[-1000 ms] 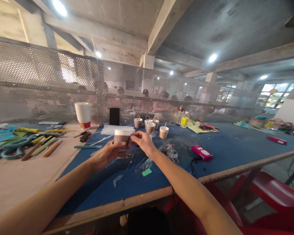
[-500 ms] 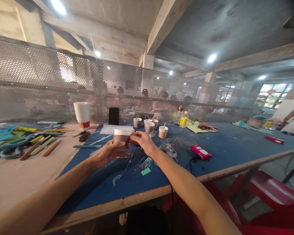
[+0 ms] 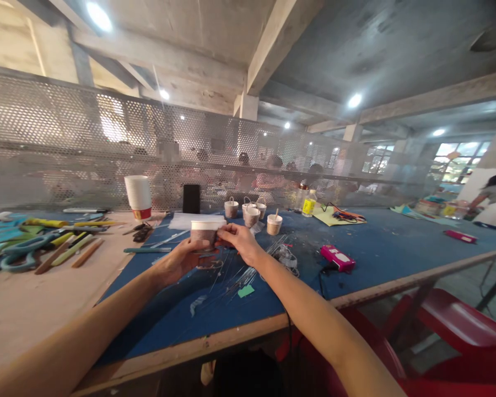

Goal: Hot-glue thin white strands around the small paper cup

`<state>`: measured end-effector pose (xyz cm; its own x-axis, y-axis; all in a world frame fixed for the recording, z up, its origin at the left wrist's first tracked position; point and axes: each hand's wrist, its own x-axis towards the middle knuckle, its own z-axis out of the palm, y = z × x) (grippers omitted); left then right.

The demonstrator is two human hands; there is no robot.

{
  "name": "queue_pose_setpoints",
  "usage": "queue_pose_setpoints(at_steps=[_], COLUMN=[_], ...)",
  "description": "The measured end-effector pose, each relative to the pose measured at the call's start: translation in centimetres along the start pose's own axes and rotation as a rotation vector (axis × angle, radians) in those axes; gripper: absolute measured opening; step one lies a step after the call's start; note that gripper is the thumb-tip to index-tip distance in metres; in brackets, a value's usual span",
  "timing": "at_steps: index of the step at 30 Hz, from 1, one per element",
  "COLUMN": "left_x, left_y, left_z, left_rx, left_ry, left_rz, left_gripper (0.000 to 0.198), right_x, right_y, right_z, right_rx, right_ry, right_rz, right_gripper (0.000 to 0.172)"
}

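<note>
A paper cup with a white rim and a brownish wrapped side (image 3: 202, 234) is held above the blue table (image 3: 157, 314). My left hand (image 3: 184, 258) wraps round its left side and underside, fingers closed on it. On the cup's right side, my right hand (image 3: 237, 240) has its thumb and fingers pinched together at the wall; anything small between those fingertips is hidden. Beneath and to the right of the hands lie thin clear strands (image 3: 243, 275) and a green scrap (image 3: 246, 291).
Several small cups (image 3: 252, 216) stand behind, near a yellow-labelled bottle (image 3: 308, 205). Stacked white cups (image 3: 138, 193), scissors (image 3: 27, 251) and clay-coloured sticks (image 3: 86, 253) are at left. A pink device (image 3: 338, 258) lies right. A perforated screen (image 3: 215, 149) runs behind; a person (image 3: 494, 196) is far right.
The view has shifted very slightly, and more of the person at far right shows. Both hands keep nearly the same pose at the cup.
</note>
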<state>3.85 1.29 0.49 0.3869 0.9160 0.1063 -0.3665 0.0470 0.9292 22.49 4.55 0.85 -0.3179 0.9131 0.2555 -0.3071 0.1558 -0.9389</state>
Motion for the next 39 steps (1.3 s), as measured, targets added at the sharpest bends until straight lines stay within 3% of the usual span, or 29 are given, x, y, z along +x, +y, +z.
queue_pose_setpoints(at_steps=[6,18,39], left_x=[0.22,0.57,0.35], left_y=[-0.14,-0.29,-0.03], left_z=[-0.59,-0.88,0.0], left_rx=[-0.002,0.004,0.088], left_ry=[-0.049,-0.035,0.02], left_rz=[0.041,0.031,0.041], left_gripper=[0.029,0.03,0.025], right_x=[-0.01,-0.25,-0.95], right_y=[0.37,0.0,-0.24], right_z=[0.22,0.26,0.89], right_rx=[-0.011,-0.056,-0.127], right_ry=[-0.001,0.032,-0.006], right_rz=[-0.006,-0.003,-0.067], right_gripper=[0.037,0.035,0.03])
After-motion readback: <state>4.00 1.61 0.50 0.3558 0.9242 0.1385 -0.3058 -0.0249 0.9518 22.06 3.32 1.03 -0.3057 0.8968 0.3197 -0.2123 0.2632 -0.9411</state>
